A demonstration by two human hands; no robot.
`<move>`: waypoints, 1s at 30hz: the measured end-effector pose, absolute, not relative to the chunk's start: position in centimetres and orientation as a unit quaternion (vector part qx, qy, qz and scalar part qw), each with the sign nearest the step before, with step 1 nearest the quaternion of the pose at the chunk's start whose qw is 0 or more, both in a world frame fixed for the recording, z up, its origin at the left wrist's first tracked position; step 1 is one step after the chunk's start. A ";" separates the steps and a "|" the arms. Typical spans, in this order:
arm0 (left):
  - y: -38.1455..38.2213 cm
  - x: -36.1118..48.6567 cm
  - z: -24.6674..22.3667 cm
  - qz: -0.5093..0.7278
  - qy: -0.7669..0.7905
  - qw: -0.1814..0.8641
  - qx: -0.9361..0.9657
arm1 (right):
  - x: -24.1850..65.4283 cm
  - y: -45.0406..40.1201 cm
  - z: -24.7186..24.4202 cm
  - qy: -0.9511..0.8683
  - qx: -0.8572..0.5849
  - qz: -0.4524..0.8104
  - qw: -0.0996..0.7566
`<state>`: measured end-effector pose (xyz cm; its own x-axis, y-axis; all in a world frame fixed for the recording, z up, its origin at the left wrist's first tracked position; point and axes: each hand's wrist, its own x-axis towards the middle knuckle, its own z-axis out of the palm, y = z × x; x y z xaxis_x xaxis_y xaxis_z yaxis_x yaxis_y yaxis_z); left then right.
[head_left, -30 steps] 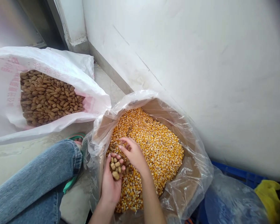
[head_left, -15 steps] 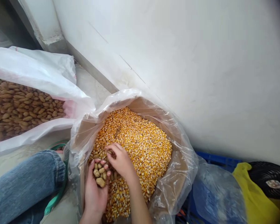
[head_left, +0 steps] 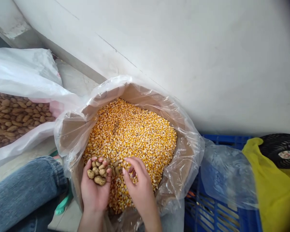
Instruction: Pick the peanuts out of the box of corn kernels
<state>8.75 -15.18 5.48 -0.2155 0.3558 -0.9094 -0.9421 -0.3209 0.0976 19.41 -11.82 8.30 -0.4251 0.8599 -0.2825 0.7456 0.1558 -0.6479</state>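
Observation:
My left hand (head_left: 96, 190) is cupped palm up over the corn and holds several unshelled peanuts (head_left: 96, 171). My right hand (head_left: 138, 180) hovers just to its right, thumb and forefinger apart, with nothing visible between them. More peanuts (head_left: 116, 167) lie on the corn between the two hands, partly hidden by the left fingertips. Beneath both hands, dried corn kernels (head_left: 140, 135) fill a large brown sack (head_left: 183, 170) lined with clear plastic. A small brownish patch (head_left: 116, 128) shows on the corn farther back; I cannot make out what it is.
At left a white sack (head_left: 26, 135) contains many unshelled peanuts (head_left: 16, 117). My jeans leg (head_left: 29, 190) is beside the corn sack. On the right are a blue crate (head_left: 219, 212), clear plastic (head_left: 228, 174), a yellow bag (head_left: 268, 183) and a black fan-like object (head_left: 280, 149). A white wall (head_left: 183, 58) rises behind.
My right hand has moved right, away from my left hand, and its fingers have opened. The left hand still holds peanuts. The view has shifted somewhat.

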 end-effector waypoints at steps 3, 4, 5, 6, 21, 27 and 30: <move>-15.2 8.8 5.3 0.705 0.362 0.457 -0.403 | 20.1 -12.1 7.0 -0.786 -0.522 0.331 -0.005; -15.2 8.8 5.2 0.705 0.368 0.453 -0.402 | 19.9 -12.3 6.7 -0.796 -0.511 0.322 -0.028; -15.2 8.8 5.2 0.704 0.374 0.450 -0.403 | 19.5 -12.5 6.4 -0.803 -0.505 0.314 -0.043; -15.2 8.9 5.2 0.701 0.379 0.448 -0.404 | 19.1 -12.7 6.2 -0.806 -0.503 0.306 -0.054; -15.1 9.2 5.1 0.710 0.391 0.457 -0.366 | 18.3 -12.9 4.8 -0.733 -0.546 0.407 0.002; -15.2 9.3 5.1 0.698 0.397 0.466 -0.372 | 18.5 -12.7 5.1 -0.702 -0.560 0.438 0.034; -15.1 9.2 5.3 0.685 0.405 0.464 -0.389 | 18.7 -12.6 5.3 -0.696 -0.568 0.438 0.034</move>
